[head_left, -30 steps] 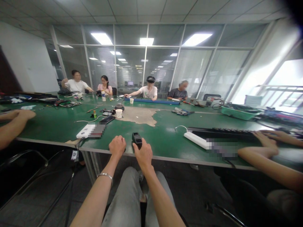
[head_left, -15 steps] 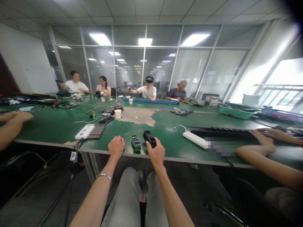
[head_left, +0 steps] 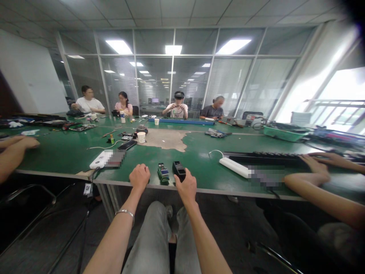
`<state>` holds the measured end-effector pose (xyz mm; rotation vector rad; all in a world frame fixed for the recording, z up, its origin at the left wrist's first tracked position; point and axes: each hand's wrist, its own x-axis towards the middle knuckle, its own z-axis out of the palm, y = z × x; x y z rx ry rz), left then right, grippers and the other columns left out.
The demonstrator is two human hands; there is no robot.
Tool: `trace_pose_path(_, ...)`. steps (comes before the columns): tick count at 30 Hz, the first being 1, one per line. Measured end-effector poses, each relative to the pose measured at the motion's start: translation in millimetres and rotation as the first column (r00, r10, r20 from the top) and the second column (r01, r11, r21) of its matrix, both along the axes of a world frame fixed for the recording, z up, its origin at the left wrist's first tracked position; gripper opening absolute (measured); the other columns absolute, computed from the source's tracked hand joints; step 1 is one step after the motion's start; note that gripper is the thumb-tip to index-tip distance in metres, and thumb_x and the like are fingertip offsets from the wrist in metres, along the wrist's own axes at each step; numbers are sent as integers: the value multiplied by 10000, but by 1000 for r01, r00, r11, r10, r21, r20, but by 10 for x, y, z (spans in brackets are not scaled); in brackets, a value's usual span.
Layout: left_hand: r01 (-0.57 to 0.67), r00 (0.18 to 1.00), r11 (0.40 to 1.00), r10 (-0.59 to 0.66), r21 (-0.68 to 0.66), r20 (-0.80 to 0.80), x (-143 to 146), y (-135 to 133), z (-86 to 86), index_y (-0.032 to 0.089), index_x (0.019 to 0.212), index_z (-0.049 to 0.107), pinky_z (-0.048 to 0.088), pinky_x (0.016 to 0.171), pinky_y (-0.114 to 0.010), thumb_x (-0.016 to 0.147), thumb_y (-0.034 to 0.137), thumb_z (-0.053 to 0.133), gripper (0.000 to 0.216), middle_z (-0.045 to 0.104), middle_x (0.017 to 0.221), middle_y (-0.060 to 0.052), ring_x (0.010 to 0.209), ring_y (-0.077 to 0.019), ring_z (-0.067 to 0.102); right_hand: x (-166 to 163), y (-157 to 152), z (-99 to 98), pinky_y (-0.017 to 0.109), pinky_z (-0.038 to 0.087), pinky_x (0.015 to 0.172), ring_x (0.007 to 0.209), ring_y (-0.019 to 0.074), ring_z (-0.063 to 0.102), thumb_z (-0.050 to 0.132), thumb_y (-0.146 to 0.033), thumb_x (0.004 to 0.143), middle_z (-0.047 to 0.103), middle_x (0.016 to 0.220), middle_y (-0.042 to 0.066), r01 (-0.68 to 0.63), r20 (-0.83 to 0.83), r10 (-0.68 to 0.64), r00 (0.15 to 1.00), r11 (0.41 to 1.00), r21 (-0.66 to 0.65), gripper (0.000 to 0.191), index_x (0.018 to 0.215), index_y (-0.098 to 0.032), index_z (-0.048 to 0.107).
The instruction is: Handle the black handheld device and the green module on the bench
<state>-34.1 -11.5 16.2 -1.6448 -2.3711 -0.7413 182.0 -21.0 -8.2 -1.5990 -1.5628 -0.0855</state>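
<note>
At the table's near edge my right hand [head_left: 186, 185] is around the lower end of a small black box-shaped device [head_left: 178, 170], thumb on its left side and fingers on its right. The device has a dark panel on top; its exact kind I cannot make out. Just left of it sits a small green circuit board module [head_left: 163, 173] with a little screen, apart from both hands. My left hand [head_left: 139, 176], with a metal bracelet on the wrist, rests as a loose fist on the table to the left of the board, with nothing visible in it.
On the green table [head_left: 199, 167] lie a white power strip [head_left: 234, 168], a white power bank [head_left: 97, 160], a black phone [head_left: 127, 145], a paper cup [head_left: 141, 137] and a green basket [head_left: 282, 134]. Co-workers' arms [head_left: 322, 188] reach in from both sides; several people sit opposite.
My right hand has drawn back slightly along the black device, which looks lower on the table. My left hand stays put. Across the table, a person wearing a headset has brought both hands together.
</note>
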Motion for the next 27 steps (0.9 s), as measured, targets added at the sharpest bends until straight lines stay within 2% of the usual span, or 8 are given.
trace_pose_path(3,-2,1000,1000,2,-3,9,4,-4,7,220,966,663,388,723,-267,942,414,374,349,627,995,-84,888,-190,583,6,-15,-29,414,379,958,1107,337,518,579,-537,824,535,1298,251,8,-26,-6,1000,998,70,833,1408,13,354)
trace_pose_path(7,4,1000,1000,-4,3,7,5,-4,4,215,956,662,387,715,-271,941,417,371,355,626,985,-86,882,-194,582,22,-39,-35,421,393,947,1093,337,523,555,-599,823,542,1276,267,16,-75,-11,997,998,67,882,1411,23,341)
trace_pose_path(14,3,1000,1000,-3,4,1,11,1,3,214,952,661,387,705,-274,939,421,370,357,624,982,-85,869,-196,584,47,-44,-28,406,399,913,1020,310,537,514,-555,867,619,1153,219,-17,-28,20,999,995,94,677,1284,-22,498)
trace_pose_path(19,3,1000,1000,-3,9,-4,10,-5,4,215,944,658,385,702,-271,940,414,368,353,625,975,-83,872,-195,585,39,-46,6,361,408,815,894,270,554,532,-476,868,663,1010,153,-18,-54,21,998,998,52,480,1166,-102,579)
trace_pose_path(23,0,1000,1000,0,2,1,5,-11,11,217,955,661,393,714,-272,942,416,365,357,624,984,-87,883,-194,587,47,-48,36,339,407,773,886,275,566,565,-469,837,673,958,138,-4,-110,5,994,1000,14,476,1160,-122,597)
trace_pose_path(27,3,1000,1000,-3,7,-9,-8,-5,11,220,933,659,396,702,-276,941,423,363,359,626,970,-79,863,-197,590,54,-33,149,325,423,752,830,255,608,579,-525,808,686,909,120,-24,-260,15,966,999,-32,502,1131,-144,629)
